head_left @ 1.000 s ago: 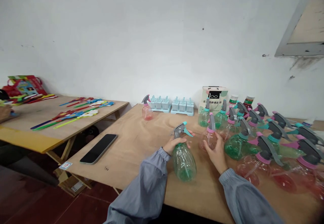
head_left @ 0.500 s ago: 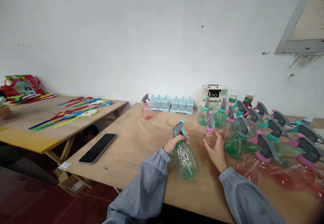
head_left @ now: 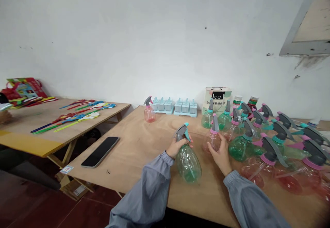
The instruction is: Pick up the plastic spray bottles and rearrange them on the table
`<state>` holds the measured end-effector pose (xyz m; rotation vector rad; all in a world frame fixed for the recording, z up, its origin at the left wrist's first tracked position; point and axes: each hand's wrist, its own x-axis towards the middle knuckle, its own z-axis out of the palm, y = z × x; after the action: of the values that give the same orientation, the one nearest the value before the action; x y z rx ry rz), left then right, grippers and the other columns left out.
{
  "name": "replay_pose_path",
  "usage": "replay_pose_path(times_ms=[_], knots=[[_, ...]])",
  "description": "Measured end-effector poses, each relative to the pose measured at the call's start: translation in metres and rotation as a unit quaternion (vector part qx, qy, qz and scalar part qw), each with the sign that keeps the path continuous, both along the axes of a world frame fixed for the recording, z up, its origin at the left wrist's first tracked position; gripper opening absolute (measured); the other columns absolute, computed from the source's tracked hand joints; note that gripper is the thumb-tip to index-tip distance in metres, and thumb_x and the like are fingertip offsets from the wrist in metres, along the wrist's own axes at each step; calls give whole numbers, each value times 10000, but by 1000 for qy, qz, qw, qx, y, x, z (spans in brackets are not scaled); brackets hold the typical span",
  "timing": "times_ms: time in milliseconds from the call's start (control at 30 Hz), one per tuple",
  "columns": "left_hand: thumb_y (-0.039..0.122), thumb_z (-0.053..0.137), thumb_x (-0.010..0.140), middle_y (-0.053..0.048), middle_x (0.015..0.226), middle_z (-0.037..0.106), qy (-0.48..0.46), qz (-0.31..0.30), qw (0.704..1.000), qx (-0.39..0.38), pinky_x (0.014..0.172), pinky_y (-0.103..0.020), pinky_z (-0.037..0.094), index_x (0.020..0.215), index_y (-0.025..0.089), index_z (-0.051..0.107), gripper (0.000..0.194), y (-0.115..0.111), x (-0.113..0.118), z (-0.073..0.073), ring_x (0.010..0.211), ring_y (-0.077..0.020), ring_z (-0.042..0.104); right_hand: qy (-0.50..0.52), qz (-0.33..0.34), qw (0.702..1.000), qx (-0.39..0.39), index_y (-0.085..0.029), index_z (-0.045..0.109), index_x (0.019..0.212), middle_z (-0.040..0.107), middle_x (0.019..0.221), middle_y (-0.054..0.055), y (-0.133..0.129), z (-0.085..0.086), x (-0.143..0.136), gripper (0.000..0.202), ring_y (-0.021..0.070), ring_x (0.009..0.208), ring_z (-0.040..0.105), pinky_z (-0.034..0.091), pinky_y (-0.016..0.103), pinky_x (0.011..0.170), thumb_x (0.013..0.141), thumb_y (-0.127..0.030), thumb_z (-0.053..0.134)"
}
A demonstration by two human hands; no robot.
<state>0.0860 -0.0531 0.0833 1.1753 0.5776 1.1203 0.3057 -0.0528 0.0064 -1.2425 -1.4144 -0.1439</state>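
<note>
My left hand (head_left: 179, 146) is wrapped round the neck of a green spray bottle (head_left: 189, 166), which has a grey trigger head with a turquoise nozzle and leans slightly. My right hand (head_left: 221, 156) grips the side of a pink spray bottle (head_left: 211, 139) standing upright on the table, its grey head ringed in pink. Close to the right hand's far side sits another green spray bottle (head_left: 238, 148). Several more pink and green bottles crowd the right of the table, among them a large pink spray bottle (head_left: 254, 173). Apart from them, one pink spray bottle (head_left: 149, 114) stands at the back left.
Two light-blue popsicle molds (head_left: 185, 107) and a paper bag (head_left: 216, 100) line the wooden table's (head_left: 134, 152) back edge. A black phone (head_left: 100, 151) lies at the left. Across a gap, a second table (head_left: 55, 140) bears colourful flower-topped sticks (head_left: 77, 118).
The green bottle in my left hand has shifted very slightly to the left at its base. My right hand keeps its place on the pink bottle.
</note>
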Motion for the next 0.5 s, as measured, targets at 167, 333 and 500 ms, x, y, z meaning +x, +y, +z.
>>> replay_pose_path(times_ms=[167,333,500], knots=[[302,796,645,-67,1132,704,103,74,982,137,754,-328,536,1137,218,626,528,-2,-26,25,740,-171,674,-4,1,1000,-3,-155,423,1362,545,1288,185,2,-1,2,651,321,1212,516,429,536,1012,840,-490,619],[388,755,697,-61,1039,720,230,287,910,191,882,-381,521,1077,216,658,429,14,-110,47,941,-249,663,-6,-4,1000,-3,-142,432,1351,551,1268,188,3,-3,3,657,329,1197,520,427,545,1010,835,-503,619],[441,671,713,-87,1065,699,333,417,828,171,972,-430,486,955,179,649,357,54,-199,29,1054,-282,626,-7,-7,1000,4,-154,431,1352,556,1265,185,3,-4,3,654,329,1202,519,426,543,1011,832,-501,623]])
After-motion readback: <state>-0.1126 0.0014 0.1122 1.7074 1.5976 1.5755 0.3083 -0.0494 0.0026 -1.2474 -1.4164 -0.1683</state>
